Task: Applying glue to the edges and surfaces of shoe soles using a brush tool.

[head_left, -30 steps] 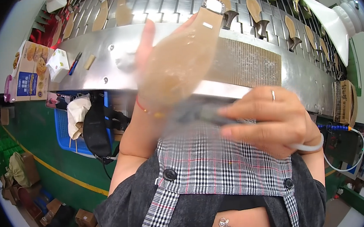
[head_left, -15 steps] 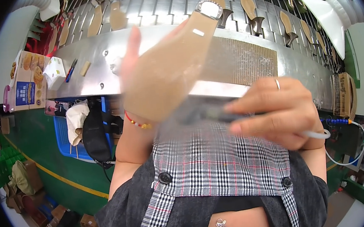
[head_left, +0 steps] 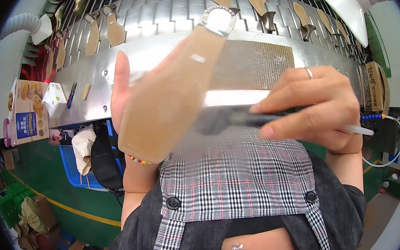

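Observation:
A tan shoe sole (head_left: 166, 101) with a shiny heel end (head_left: 219, 22) rests tilted on my left hand (head_left: 120, 82). My left thumb sticks out beside the sole, and the other fingers are mostly hidden behind it. My right hand (head_left: 320, 99) pinches a dark, slim brush-like tool (head_left: 262, 118) between thumb and fingers. A white tube (head_left: 358, 130) runs out behind that hand. The tool's blurred tip lies near the lower right edge of the sole; I cannot tell whether it touches.
More soles (head_left: 115, 31) lie on a slatted metal conveyor (head_left: 161, 20) at the back. Ahead is a metal ledge with a ribbed mat (head_left: 271, 62). White hoods (head_left: 343, 10) overhang both sides. At the left stand a carton (head_left: 30, 110), a tissue pack (head_left: 54, 98) and a blue basket (head_left: 72, 168).
The view has shifted a little. In the picture the sole has moved left and down with my left hand, and my right hand has moved slightly right. Both still hold the same things.

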Demonstrator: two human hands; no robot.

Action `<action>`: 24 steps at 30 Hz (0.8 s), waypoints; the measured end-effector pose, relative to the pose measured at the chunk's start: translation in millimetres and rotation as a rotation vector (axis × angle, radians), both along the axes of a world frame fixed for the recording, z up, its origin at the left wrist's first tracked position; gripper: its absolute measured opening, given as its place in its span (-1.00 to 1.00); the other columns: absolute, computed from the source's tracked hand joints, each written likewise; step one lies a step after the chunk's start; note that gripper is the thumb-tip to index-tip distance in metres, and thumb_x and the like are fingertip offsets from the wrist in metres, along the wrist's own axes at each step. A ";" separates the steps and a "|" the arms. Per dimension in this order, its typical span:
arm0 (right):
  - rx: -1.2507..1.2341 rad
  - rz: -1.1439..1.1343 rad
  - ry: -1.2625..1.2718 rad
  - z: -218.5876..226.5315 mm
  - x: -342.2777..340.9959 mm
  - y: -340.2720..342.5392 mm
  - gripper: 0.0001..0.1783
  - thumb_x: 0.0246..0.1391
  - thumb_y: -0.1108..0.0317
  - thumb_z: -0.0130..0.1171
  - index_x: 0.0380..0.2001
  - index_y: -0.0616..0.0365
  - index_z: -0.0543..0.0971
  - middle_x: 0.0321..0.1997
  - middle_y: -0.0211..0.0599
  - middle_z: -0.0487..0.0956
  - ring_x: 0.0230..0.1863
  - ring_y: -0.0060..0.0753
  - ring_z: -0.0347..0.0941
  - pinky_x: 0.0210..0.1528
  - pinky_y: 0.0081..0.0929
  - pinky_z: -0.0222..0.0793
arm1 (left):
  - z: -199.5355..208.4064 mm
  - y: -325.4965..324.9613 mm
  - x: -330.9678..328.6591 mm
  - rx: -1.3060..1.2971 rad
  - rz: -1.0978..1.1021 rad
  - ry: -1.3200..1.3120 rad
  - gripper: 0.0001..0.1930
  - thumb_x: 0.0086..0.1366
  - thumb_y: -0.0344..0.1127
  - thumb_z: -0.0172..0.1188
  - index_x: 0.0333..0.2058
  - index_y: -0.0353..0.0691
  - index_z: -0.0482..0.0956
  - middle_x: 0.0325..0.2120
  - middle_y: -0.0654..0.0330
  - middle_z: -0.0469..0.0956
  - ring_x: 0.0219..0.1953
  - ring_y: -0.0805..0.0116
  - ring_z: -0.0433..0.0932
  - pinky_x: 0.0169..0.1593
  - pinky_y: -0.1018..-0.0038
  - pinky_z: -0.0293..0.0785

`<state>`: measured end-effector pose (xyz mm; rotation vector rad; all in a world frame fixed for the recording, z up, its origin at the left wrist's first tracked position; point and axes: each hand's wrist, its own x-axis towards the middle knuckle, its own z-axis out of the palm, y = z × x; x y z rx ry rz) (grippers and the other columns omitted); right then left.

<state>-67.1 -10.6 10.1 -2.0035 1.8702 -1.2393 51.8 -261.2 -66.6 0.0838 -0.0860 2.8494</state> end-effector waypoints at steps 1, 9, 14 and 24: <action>0.018 0.084 -0.027 2.6 1.0 3.6 -0.78 -0.06 0.32 0.16 -0.38 0.12 0.73 -0.28 -0.02 0.66 -0.39 -0.18 0.59 -0.41 -0.37 0.44 | -3.8 -1.7 2.1 -0.024 -0.003 0.025 -0.06 0.37 0.38 -0.29 0.42 -0.28 -0.24 0.38 -0.12 0.02 0.36 -0.03 0.15 0.36 0.18 0.10; -0.059 -0.034 -0.006 8.1 0.7 6.5 -0.78 0.00 0.22 0.20 -0.43 0.09 0.73 -0.35 -0.07 0.67 -0.47 -0.26 0.59 -0.46 -0.40 0.46 | -2.9 -3.6 10.6 -0.020 0.005 0.030 -0.01 0.35 0.40 -0.28 0.41 -0.30 -0.30 0.41 -0.12 -0.11 0.40 -0.07 0.05 0.38 0.13 0.07; -0.061 -0.077 0.070 7.0 -7.1 12.7 -0.78 -0.06 0.23 0.21 -0.45 0.10 0.73 -0.34 -0.06 0.67 -0.44 -0.25 0.59 -0.44 -0.45 0.44 | -0.5 -3.8 14.5 -0.095 0.041 0.027 0.03 0.34 0.42 -0.29 0.39 -0.40 -0.31 0.42 -0.14 -0.16 0.43 -0.04 -0.02 0.41 0.16 -0.04; -0.066 -0.009 -0.043 6.6 -20.3 18.4 -0.71 -0.11 0.19 0.18 -0.41 0.14 0.73 -0.30 0.01 0.66 -0.39 -0.20 0.58 -0.38 -0.43 0.43 | 4.0 -0.3 25.4 -0.054 0.077 -0.039 -0.01 0.35 0.39 -0.23 0.39 -0.37 -0.24 0.37 -0.23 -0.04 0.37 -0.21 0.08 0.34 -0.02 0.15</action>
